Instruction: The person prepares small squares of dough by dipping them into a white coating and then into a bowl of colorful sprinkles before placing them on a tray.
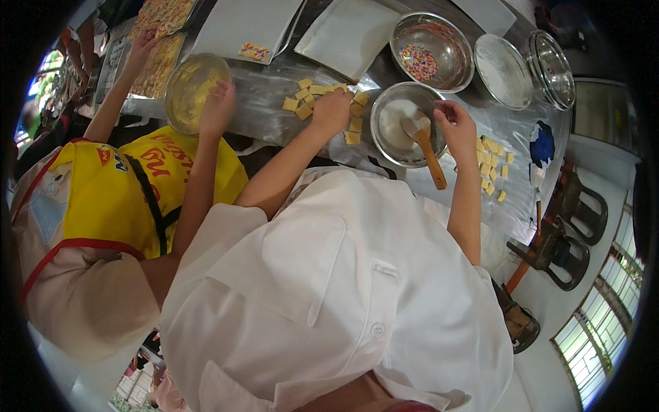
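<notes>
My left hand (332, 112) is over a group of small pale-yellow dough pieces (304, 98) on the metal table. Its fingertips touch pieces at the group's far edge; whether it grips one is hidden. To the right stands a steel bowl (381, 131) holding white granules like sugar. A wooden spoon (427, 147) leans in it, its handle over the near rim. At that bowl's right rim hovers my right hand (457, 126), fingers loosely curled, nothing visible in them. More cut dough squares (486, 167) lie on the table beyond my right wrist.
A co-worker in a yellow apron (98, 206) stands at my left, one hand (219, 105) at a bowl with yellow residue (180, 98). Farther back are lined trays (242, 26), a bowl of colored sprinkles (419, 62), a bowl of white powder (499, 72) and a blue cloth (542, 144).
</notes>
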`<state>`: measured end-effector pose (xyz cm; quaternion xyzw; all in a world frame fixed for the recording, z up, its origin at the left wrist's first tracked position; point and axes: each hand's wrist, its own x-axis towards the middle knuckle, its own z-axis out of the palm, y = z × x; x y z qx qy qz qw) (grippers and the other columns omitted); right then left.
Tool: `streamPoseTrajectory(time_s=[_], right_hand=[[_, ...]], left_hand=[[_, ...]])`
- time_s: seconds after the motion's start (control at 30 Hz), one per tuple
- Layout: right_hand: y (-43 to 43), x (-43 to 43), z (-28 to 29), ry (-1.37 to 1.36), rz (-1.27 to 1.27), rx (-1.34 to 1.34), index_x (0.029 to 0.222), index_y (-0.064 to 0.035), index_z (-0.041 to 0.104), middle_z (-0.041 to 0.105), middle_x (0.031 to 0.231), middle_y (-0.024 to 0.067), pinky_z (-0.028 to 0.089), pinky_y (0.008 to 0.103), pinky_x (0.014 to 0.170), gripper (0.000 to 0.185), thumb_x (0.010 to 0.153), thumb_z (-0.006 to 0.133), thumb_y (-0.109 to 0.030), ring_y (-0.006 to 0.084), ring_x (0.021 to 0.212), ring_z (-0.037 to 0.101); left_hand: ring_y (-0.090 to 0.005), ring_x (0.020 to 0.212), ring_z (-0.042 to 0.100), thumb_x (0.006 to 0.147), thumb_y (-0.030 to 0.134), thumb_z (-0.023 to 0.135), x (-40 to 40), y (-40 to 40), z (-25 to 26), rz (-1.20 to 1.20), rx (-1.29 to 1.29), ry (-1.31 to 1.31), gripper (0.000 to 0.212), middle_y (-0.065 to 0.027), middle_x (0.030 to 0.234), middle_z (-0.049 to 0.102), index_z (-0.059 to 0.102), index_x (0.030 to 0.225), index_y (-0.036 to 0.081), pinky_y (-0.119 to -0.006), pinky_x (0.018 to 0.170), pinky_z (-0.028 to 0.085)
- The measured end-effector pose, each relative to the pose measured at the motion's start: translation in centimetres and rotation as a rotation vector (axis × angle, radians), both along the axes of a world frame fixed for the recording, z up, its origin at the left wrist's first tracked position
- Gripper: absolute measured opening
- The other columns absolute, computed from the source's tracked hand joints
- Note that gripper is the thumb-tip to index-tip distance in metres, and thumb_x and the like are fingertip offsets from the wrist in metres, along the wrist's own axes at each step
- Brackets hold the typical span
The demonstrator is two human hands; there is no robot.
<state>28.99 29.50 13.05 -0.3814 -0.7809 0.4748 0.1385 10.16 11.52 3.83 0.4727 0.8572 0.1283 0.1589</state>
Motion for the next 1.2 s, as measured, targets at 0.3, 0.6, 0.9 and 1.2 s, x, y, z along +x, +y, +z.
streamPoseTrajectory(time_s=[0.3, 0.6, 0.9, 1.2], right_hand=[[-0.3, 3.0, 0.0, 0.020, -0.012, 0.020, 0.099, -0.0036, 0.060, 0.062, 0.081, 0.0047, 0.045, 0.0246, 0.064, 0.025, 0.076, 0.062, -0.014, 0.0103, 0.069, 0.055], [-1.0, 4.6, 0.5, -0.656, -0.007, 0.203, 0.082, -0.0031, 0.063, 0.062, 0.080, 0.0132, 0.046, 0.0347, 0.068, 0.040, 0.077, 0.054, -0.042, 0.0258, 0.070, 0.059], [-3.0, 7.7, 0.2, -0.759, 0.158, 0.039, 0.074, -0.0026, 0.063, 0.060, 0.066, 0.0159, 0.043, 0.0388, 0.058, 0.040, 0.078, 0.053, -0.041, 0.0298, 0.064, 0.058], [-4.4, 7.0, 3.1, -0.711, 0.372, 0.310, 0.071, -0.0030, 0.062, 0.060, 0.071, 0.0151, 0.045, 0.0417, 0.062, 0.033, 0.077, 0.054, -0.034, 0.0310, 0.070, 0.058]], left_hand=[[-0.0300, 0.079, 0.058, 0.072, 0.012, 0.056, 0.6, 2.7, -0.8, -0.077, 0.002, 0.130, 0.020, -0.0144, 0.085, 0.056, 0.053, 0.091, 0.006, -0.040, 0.065, 0.048], [-0.0301, 0.081, 0.058, 0.068, 0.017, 0.063, 0.4, 1.5, -1.0, 0.018, 0.076, 0.049, 0.029, -0.0137, 0.084, 0.057, 0.052, 0.093, 0.005, -0.040, 0.066, 0.047], [-0.0281, 0.087, 0.058, 0.074, 0.020, 0.057, -0.1, -0.7, 0.2, 0.137, 0.017, -0.065, 0.033, -0.0102, 0.096, 0.060, 0.053, 0.106, 0.012, -0.039, 0.072, 0.046], [-0.0266, 0.087, 0.058, 0.075, 0.019, 0.055, 0.0, 0.0, 0.2, 0.120, 0.048, -0.091, 0.031, -0.0100, 0.096, 0.060, 0.055, 0.106, 0.012, -0.037, 0.073, 0.046]])
